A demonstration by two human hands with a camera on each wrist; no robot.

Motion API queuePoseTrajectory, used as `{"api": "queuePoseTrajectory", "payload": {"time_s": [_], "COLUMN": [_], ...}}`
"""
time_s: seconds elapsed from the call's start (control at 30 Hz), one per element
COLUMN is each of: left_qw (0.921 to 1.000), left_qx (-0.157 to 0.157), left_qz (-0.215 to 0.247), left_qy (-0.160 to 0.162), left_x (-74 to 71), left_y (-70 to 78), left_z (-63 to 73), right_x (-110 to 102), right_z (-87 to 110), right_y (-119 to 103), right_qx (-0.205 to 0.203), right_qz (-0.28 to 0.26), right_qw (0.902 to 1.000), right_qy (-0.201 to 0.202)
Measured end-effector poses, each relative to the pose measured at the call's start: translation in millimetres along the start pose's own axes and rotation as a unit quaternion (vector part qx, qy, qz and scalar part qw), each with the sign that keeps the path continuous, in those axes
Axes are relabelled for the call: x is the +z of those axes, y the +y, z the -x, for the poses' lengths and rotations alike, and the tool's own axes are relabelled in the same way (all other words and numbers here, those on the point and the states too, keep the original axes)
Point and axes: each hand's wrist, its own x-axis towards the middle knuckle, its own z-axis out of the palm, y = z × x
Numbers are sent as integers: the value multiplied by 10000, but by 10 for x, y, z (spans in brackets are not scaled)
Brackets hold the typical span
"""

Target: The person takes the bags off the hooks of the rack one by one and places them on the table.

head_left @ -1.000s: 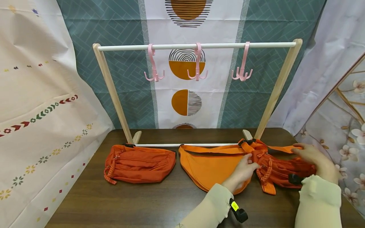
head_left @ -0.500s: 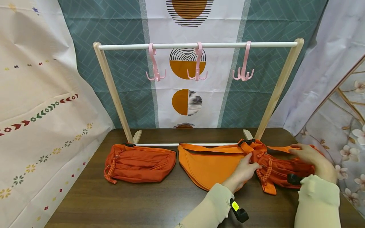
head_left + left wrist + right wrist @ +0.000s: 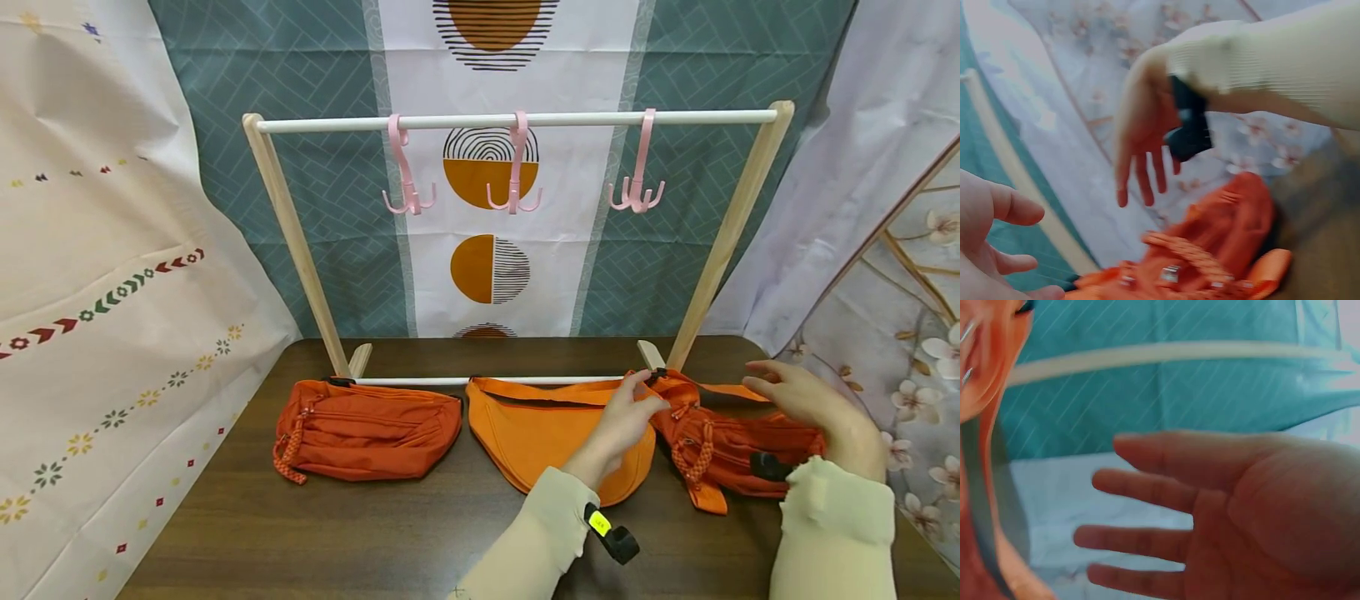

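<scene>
Three waist bags lie in a row on the table. A rust-red waist bag (image 3: 375,437) with a braided zip pull is at the left, and a bright orange one (image 3: 547,442) is in the middle. Another rust-red waist bag (image 3: 738,446) with orange straps and a braided pull lies at the right. My left hand (image 3: 617,425) is raised over the orange bag's right part, fingers apart and holding nothing. Above the right bag's far end hovers my right hand (image 3: 813,412). In the right wrist view that hand (image 3: 1260,512) has straight, spread fingers with nothing between them.
Behind the bags stands a rack with wooden legs and a white top rod (image 3: 450,122). Three pink hooks, left (image 3: 409,179), middle (image 3: 515,171) and right (image 3: 637,171), hang from it. A white lower bar (image 3: 420,381) runs behind the bags. Patterned cloths surround the brown table (image 3: 322,533).
My left hand has let go of the right bag's near edge and moved up and left. My right hand has lifted off that bag's strap. The bags stay nearly in place.
</scene>
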Motion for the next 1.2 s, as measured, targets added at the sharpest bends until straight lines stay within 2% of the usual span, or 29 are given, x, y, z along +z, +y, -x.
{"api": "queuePoseTrajectory", "payload": {"time_s": [0.07, 0.13, 0.3, 0.43, 0.63, 0.73, 0.8, 0.83, 0.9, 0.97, 1.07, 1.2], "left_qw": [9996, 9982, 9872, 9802, 9811, 9802, 9723, 9659, 9488, 9336, 9234, 9181], "left_qx": [223, 504, 1229, 1557, 1535, 1529, 1625, 1685, 1824, 1942, 1991, 1895], "left_qz": [145, 143, -377, -765, -985, -1248, -1638, -1860, -2320, -2667, -2978, -3264], "left_qy": [-79, -295, -943, -952, -639, -154, 360, 633, 1126, 1394, 1381, 1208], "left_x": [-120, -258, -637, -879, -1173, -1282, -1338, -1357, -1385, -1400, -1414, -1448], "left_y": [86, 175, 408, 558, 695, 732, 755, 767, 795, 826, 861, 898], "left_z": [-1, 1, 36, 84, 163, 197, 222, 233, 254, 262, 254, 198], "right_x": [-9, -14, 11, 47, 180, 301, 392, 436, 515, 576, 625, 619], "right_z": [15, 36, 100, 152, 87, -1, -64, -91, -146, -204, -293, -424], "right_y": [-128, -259, -587, -881, -1304, -1460, -1549, -1587, -1654, -1709, -1768, -1822], "right_qx": [-204, -438, -1242, -1645, -2027, -2273, -2385, -2409, -2418, -2397, -2362, -2323], "right_qz": [-44, -78, -331, -363, -694, -720, -756, -734, -749, -828, -884, -886], "right_qw": [9998, 9990, 9912, 9849, 9725, 9676, 9657, 9659, 9665, 9670, 9676, 9678], "right_qy": [-22, -82, -329, -396, -913, -832, -699, -597, -422, -245, 76, 384]}}
